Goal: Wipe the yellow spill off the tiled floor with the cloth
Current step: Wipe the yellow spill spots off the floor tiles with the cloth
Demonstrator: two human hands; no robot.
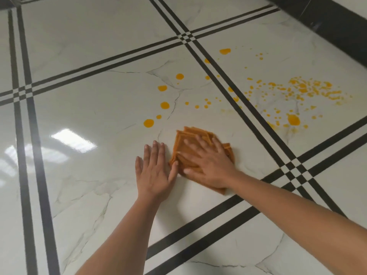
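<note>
A folded orange-brown cloth (pixel 190 135) lies flat on the white marble-look tiled floor (pixel 95 108). My right hand (pixel 206 161) presses down on the cloth with fingers spread. My left hand (pixel 154 169) rests flat on the bare tile just left of the cloth, its thumb touching the cloth's edge. The yellow spill (pixel 294 120) lies beyond the cloth: round drops (pixel 164 105) in an arc up and left, and a dense spatter (pixel 309 90) at the right across the black grout stripes.
Paired black stripes (pixel 246 116) cross the floor in a grid. A dark skirting band (pixel 333 22) runs along the wall at the top right. Ceiling light glare (pixel 73 139) reflects on the glossy tile at the left.
</note>
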